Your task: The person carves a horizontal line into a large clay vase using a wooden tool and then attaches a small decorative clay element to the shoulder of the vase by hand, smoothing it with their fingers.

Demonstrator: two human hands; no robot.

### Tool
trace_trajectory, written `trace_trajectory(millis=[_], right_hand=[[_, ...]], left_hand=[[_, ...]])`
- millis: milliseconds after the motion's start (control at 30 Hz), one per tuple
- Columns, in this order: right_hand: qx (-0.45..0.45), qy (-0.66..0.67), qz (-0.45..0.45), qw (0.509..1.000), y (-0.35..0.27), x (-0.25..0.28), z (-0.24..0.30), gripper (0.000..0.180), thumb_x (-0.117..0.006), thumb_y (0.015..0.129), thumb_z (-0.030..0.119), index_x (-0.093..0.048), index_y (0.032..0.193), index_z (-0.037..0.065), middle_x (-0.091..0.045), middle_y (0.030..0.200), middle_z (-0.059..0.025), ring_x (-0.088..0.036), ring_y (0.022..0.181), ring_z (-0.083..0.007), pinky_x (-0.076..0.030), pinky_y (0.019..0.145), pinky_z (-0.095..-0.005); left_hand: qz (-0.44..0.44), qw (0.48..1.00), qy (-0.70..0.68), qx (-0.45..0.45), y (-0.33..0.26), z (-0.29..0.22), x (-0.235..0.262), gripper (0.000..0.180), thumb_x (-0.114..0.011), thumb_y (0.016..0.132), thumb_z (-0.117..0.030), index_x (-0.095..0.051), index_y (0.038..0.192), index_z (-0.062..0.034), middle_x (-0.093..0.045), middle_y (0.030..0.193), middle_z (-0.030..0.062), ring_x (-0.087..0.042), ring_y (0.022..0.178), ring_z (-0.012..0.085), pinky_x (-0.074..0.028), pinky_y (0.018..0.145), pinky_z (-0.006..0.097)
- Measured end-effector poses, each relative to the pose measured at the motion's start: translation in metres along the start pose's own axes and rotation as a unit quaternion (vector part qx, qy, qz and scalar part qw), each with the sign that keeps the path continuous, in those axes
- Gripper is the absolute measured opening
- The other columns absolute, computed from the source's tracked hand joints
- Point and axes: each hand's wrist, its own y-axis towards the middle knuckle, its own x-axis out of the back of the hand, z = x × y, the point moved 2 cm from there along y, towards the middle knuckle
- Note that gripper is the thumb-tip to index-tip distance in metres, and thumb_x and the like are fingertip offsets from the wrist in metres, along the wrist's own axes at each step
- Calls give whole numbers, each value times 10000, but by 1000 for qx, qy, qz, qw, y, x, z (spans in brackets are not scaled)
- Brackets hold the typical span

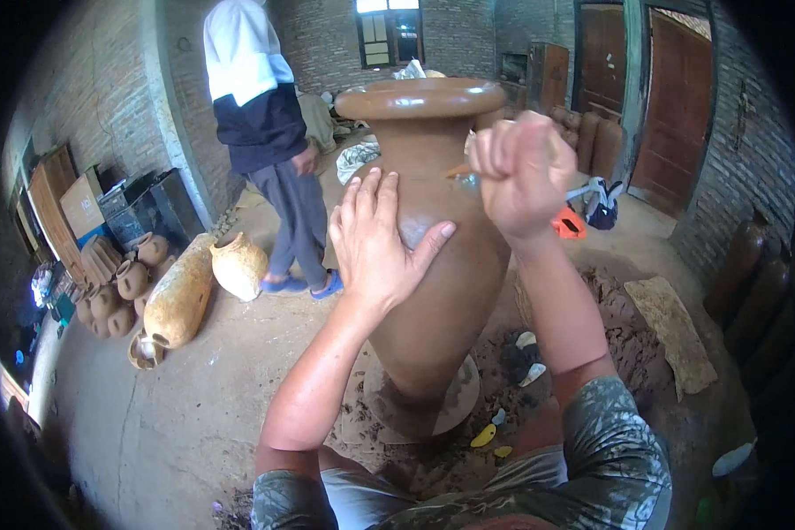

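A tall brown clay vase (442, 291) with a thick rounded rim (420, 99) stands upright in front of me on a low round base (466, 397). My left hand (380, 238) lies open against the left side of its shoulder, fingers spread. My right hand (523, 172) is closed in a fist at the right of the neck. From it a small pointed brown tool (458, 171) sticks out leftward, its tip at the clay just below the neck. Most of the tool is hidden in the fist.
A person (269, 150) stands at the left beyond the vase. Several clay pots (132, 279) and a long pale jar (181, 296) lie along the left. Right of the vase are a heap of dark clay (623, 322) and a tan sheet (671, 331). Tall brown vessels (742, 261) line the right wall.
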Motion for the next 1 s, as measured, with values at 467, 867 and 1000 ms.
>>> trace_trajectory(millis=[467, 867, 1000], right_hand=[[14, 12, 16, 1000, -2, 8, 10, 450, -473, 1144, 305, -418, 759, 78, -374, 640, 16, -312, 549, -93, -252, 530, -295], [28, 15, 35, 999, 0, 17, 12, 444, -460, 1148, 283, -431, 757, 77, -369, 631, 13, -306, 541, -96, -251, 524, -302], [41, 25, 39, 998, 0, 13, 13, 440, -489, 1139, 295, -443, 761, 74, -363, 632, 13, -319, 550, -95, -255, 526, -300]], left_hand=[[33, 996, -79, -38, -7, 25, 16, 965, -811, 825, -544, -434, 1514, 18, -396, 1584, 286, -400, 1460, 437, -355, 1115, 531], [24, 997, -66, -20, -21, 14, -8, 1041, -803, 805, -626, -423, 1533, 13, -354, 1598, 287, -301, 1512, 469, -247, 1203, 589], [27, 998, -47, -11, -23, 9, -3, 1024, -807, 816, -587, -399, 1560, -15, -352, 1621, 263, -309, 1518, 461, -256, 1196, 576]])
